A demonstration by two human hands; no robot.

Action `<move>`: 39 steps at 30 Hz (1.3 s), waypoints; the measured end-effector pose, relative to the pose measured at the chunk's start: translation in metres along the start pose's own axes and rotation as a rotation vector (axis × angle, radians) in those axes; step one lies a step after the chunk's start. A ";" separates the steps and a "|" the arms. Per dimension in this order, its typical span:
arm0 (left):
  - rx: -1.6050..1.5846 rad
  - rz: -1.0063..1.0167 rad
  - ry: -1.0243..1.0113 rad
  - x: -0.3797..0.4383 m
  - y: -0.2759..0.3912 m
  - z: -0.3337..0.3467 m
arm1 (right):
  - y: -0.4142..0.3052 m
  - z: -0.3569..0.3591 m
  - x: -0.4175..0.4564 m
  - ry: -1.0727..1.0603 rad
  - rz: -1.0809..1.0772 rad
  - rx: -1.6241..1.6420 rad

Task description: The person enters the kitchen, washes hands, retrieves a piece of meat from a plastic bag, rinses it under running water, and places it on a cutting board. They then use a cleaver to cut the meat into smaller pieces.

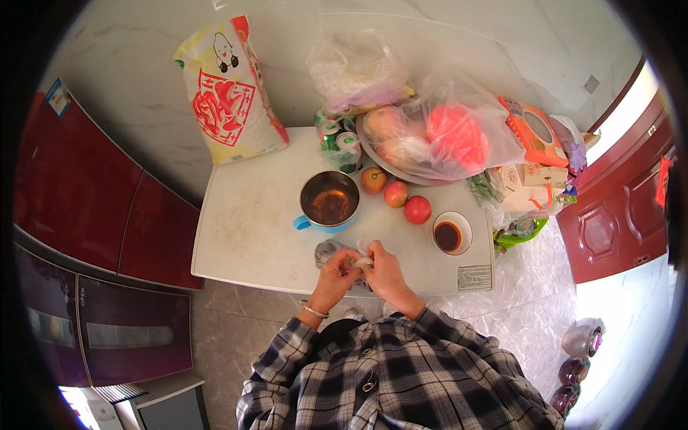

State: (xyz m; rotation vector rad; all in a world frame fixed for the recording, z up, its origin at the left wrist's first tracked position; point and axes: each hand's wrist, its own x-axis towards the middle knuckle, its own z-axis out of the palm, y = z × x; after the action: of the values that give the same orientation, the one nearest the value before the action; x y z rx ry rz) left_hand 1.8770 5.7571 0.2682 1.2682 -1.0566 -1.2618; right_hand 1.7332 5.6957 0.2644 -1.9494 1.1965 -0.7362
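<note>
My left hand (337,270) and my right hand (385,269) meet at the table's near edge, both gripping the twisted top of a clear plastic bag (328,251). Dark contents show through the bag, part of which is hidden behind my fingers. Just beyond my hands stands a blue-handled metal mug (329,200) with brown liquid in it. Three reddish round fruits, one orange-red (373,180) and two redder (396,194) (417,209), lie in a slanting row to its right. A white cup (452,233) with dark liquid is farther right.
The white table (247,231) holds a large printed sack (226,97) at the back left, green cans (338,137) in plastic, and a metal basin (398,173) with bagged fruit. An orange box (535,131) and cartons stand at the right. A green basket (532,231) is beside the table.
</note>
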 end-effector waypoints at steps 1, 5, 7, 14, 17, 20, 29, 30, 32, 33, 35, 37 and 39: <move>0.020 -0.003 0.000 0.001 -0.001 0.001 | 0.002 -0.004 -0.002 -0.010 -0.031 0.005; 0.087 -0.026 0.050 0.007 -0.003 0.006 | 0.015 -0.007 -0.012 -0.132 -0.060 0.196; 0.153 0.014 0.093 0.007 -0.010 -0.003 | -0.002 -0.017 -0.017 -0.228 -0.004 0.303; 0.670 0.234 0.168 0.006 0.001 0.012 | -0.001 -0.022 0.000 -0.191 0.076 0.302; 0.535 0.175 0.118 0.004 0.005 0.006 | 0.008 -0.022 0.012 -0.075 0.050 0.278; 0.397 0.177 0.056 -0.001 -0.005 -0.005 | 0.020 -0.043 0.030 0.119 0.076 0.542; 0.184 0.079 -0.062 -0.013 0.000 -0.011 | -0.079 -0.142 0.031 0.199 -0.246 0.791; 0.206 0.088 -0.060 -0.012 -0.001 -0.010 | -0.083 -0.145 0.029 0.152 -0.290 0.799; 0.319 0.169 -0.036 -0.013 -0.004 -0.012 | -0.089 -0.154 0.022 0.017 -0.357 0.808; 0.376 0.209 -0.024 -0.013 -0.001 -0.011 | -0.091 -0.158 0.019 -0.051 -0.390 0.812; 0.535 0.221 0.001 -0.013 0.003 -0.013 | -0.101 -0.164 0.014 -0.338 -0.454 0.944; 0.582 0.236 0.026 -0.014 0.009 -0.011 | -0.103 -0.165 0.012 -0.463 -0.366 1.186; 0.516 0.251 0.064 -0.015 0.013 -0.009 | -0.101 -0.160 0.012 -0.422 -0.111 1.530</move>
State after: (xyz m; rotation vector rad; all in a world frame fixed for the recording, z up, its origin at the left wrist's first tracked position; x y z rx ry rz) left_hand 1.8859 5.7713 0.2826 1.4849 -1.5027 -0.7755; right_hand 1.6655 5.6709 0.4403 -0.7567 0.0476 -0.8303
